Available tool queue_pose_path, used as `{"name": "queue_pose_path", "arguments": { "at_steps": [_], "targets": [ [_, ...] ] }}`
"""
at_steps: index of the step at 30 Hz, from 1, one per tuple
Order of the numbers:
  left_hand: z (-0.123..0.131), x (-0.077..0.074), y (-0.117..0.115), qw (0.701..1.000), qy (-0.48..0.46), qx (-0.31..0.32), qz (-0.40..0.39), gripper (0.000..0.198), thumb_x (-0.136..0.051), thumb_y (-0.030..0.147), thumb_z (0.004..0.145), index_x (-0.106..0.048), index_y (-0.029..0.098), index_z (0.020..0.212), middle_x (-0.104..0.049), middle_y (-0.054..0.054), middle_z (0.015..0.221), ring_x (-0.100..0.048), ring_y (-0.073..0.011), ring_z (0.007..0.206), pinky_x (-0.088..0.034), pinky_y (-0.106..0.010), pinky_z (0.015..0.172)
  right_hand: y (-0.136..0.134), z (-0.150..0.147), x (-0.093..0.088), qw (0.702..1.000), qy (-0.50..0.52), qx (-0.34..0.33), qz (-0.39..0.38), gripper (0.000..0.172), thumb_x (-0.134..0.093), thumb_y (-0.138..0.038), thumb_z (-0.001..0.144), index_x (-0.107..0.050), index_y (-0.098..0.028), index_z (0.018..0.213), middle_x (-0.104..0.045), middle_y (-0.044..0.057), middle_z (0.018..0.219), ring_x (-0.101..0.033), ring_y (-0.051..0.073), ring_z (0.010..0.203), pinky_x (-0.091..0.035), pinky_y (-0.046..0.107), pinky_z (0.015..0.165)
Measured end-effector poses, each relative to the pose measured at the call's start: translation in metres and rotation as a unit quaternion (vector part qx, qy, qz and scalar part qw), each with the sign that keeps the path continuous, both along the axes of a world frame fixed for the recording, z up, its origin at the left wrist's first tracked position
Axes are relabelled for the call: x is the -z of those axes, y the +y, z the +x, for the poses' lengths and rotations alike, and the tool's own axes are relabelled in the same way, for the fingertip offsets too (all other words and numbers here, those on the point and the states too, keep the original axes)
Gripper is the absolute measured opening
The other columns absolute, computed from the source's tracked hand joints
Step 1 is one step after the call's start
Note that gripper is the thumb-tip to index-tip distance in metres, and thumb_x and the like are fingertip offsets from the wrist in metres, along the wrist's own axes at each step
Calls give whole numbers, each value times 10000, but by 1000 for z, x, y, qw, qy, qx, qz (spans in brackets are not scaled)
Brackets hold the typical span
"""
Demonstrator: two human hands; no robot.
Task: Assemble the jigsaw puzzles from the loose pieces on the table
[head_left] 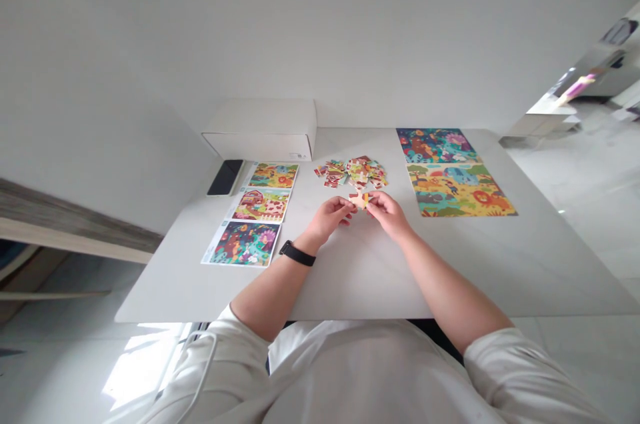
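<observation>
Between the fingertips of both my hands is a jigsaw puzzle piece (358, 200) in pale pink, dark red and yellow, held just in front of a pile. My left hand (332, 217), with a black band on the wrist, pinches its left side. At the right side, my right hand (388, 213) closes thumb and fingers on the same piece. Right behind my hands lies the heap of loose puzzle pieces (361, 171), mostly red, cream and green. I cannot tell whether the held piece is one piece or two joined.
Three picture sheets (261, 204) lie in a column on the left, beside a phone (226, 177). A white box (260, 129) stands against the wall. Two finished puzzles (463, 189) lie on the right of the white table (350, 291).
</observation>
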State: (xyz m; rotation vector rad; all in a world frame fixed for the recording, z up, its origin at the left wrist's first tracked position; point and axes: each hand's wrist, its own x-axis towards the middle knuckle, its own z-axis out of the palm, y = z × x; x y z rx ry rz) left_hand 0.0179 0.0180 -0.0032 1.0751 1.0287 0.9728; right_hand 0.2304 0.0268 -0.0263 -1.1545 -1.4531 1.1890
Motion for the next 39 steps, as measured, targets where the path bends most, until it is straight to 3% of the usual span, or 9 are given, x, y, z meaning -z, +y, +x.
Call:
{"name": "queue_pose_path", "arguments": {
  "at_steps": [8,12,17,22,26,32,36,39],
  "targets": [
    [-1,1,-1,1000,-7,3,-13,500,-824,640,828,-653,196,981,-774,-85,1029,-682,-142,798,-534,-245,654,6,9,4,1000,-4,26,6,484,-760,-604,854,-668,-247,1166,-726,13,871,-688,217,802,-563,360,788],
    [0,9,3,999,19,8,41,543,-877,573,785,-644,205,1109,-773,-56,974,-689,-145,776,-528,-248,640,3,7,4,1000,-17,10,18,455,-755,-569,865,-666,-243,1171,-723,8,851,-701,216,800,-561,353,792],
    [-2,20,7,989,90,15,113,507,-839,547,818,-666,188,1131,-780,-52,883,-712,-173,780,-494,-263,638,-2,3,1,997,-58,-4,41,398,-727,-512,887,-679,-252,1185,-735,3,877,-720,206,825,-563,346,840],
    [1,16,3,980,119,50,149,503,-796,564,860,-663,197,1177,-802,-54,909,-716,-175,784,-504,-284,706,-3,14,-16,993,-104,-21,43,285,-695,-454,887,-701,-244,1078,-729,-5,859,-694,186,778,-537,304,768],
    [1,11,-3,969,156,37,187,467,-753,537,907,-686,213,1236,-792,-56,973,-721,-181,864,-529,-286,766,-1,50,-36,983,-180,-41,9,250,-716,-411,867,-716,-250,1058,-725,-16,837,-682,184,770,-504,281,728],
    [-1,10,-5,931,236,76,267,352,-728,416,926,-738,244,1234,-783,-73,1065,-713,-204,922,-570,-329,861,-5,93,-42,955,-291,-13,-64,192,-747,-358,848,-720,-235,992,-727,-28,746,-640,169,669,-409,253,602],
    [3,11,-6,876,306,129,350,351,-683,357,954,-742,256,1284,-761,-109,1226,-690,-273,1174,-519,-446,1126,-10,88,-39,931,-354,5,-94,153,-775,-256,855,-742,-242,1004,-790,-8,846,-683,174,732,-408,251,627],
    [10,13,-9,835,342,171,395,400,-660,378,989,-719,269,1370,-711,-128,1384,-632,-308,1320,-453,-502,1210,-12,78,-40,906,-414,21,-85,123,-774,-247,881,-763,-256,1003,-807,1,923,-696,179,783,-411,257,650]
  ]
}}
